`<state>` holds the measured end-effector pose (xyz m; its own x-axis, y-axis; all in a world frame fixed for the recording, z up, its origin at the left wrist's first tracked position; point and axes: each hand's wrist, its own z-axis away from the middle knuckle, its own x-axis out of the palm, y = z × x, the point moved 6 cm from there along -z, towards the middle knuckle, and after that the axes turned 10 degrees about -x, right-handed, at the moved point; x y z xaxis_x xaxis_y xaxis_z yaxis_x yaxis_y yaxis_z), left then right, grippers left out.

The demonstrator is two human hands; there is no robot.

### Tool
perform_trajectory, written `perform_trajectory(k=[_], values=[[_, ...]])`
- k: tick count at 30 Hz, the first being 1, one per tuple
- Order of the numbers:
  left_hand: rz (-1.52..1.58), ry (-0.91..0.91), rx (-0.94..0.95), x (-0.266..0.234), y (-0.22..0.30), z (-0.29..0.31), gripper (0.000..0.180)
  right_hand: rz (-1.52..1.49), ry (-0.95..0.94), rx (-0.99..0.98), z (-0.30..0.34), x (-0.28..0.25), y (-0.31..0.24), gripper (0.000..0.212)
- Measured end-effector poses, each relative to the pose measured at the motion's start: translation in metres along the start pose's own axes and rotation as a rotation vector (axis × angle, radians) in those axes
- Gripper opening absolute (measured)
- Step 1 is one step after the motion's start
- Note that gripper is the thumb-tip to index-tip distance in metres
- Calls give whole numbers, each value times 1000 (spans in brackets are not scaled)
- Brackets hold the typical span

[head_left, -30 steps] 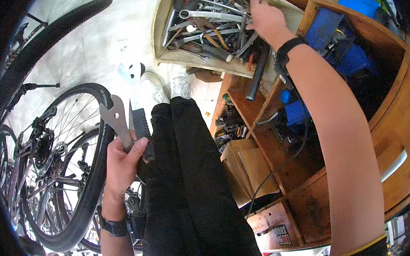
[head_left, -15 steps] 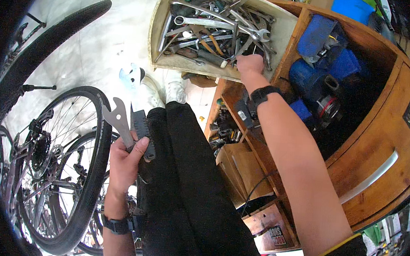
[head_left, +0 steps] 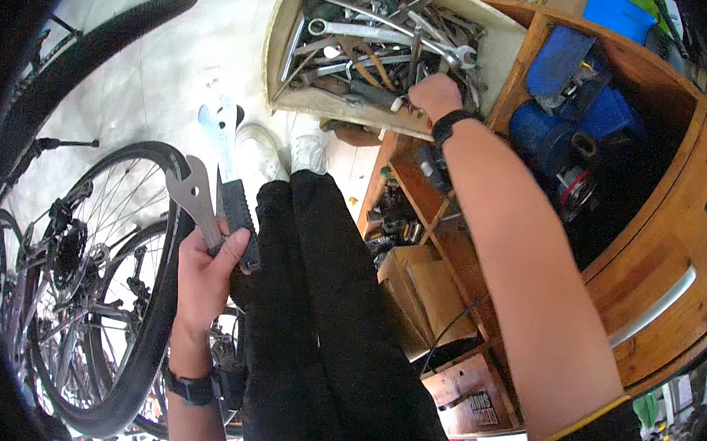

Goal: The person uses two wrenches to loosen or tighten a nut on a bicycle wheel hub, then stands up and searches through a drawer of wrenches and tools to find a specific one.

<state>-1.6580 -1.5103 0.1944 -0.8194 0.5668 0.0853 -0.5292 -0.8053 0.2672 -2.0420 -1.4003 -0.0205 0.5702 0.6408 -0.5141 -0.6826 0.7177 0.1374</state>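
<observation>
My left hand (head_left: 208, 280) is closed around two flat wrenches. One is a grey open-ended spanner (head_left: 194, 197); the other is a wrench with a ribbed black handle (head_left: 237, 216) and a bright steel head. My right hand (head_left: 436, 97) reaches into a pale tool drawer (head_left: 505, 51) at its near right part. Its fingers are curled down among the tools, and what they grip, if anything, is hidden. Close by lie a dark screwdriver handle (head_left: 373, 96), orange-handled pliers (head_left: 378, 68) and a long combination wrench (head_left: 367, 32).
A wooden cabinet (head_left: 674, 202) with blue tools (head_left: 573, 68) inside stands at the right. Below the drawer, a cardboard box (head_left: 418, 295) sits on a shelf. Bicycles with a black tyre (head_left: 170, 290) crowd the left. My shoes (head_left: 307, 153) are on the pale floor.
My left hand has shifted slightly left with both wrenches. My right hand stays at the drawer's near right part, its fingers curled down; the whole view has shifted a little.
</observation>
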Motion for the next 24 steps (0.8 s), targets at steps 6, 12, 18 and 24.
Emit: perform_trajectory(k=[6, 12, 18, 24], values=[[19, -47, 44, 3, 6, 1, 16, 358, -82, -356, -36, -31, 20, 21], [39, -9, -28, -7, -13, 5, 14, -742, -178, 156, 28, -57, 2, 19], [-8, -18, -21, 2, -21, -1, 12, -1312, -167, -7, 46, -72, -6, 21], [-48, -50, -51, 9, -16, -1, 10, -666, 275, 23, 57, -31, -1, 44]])
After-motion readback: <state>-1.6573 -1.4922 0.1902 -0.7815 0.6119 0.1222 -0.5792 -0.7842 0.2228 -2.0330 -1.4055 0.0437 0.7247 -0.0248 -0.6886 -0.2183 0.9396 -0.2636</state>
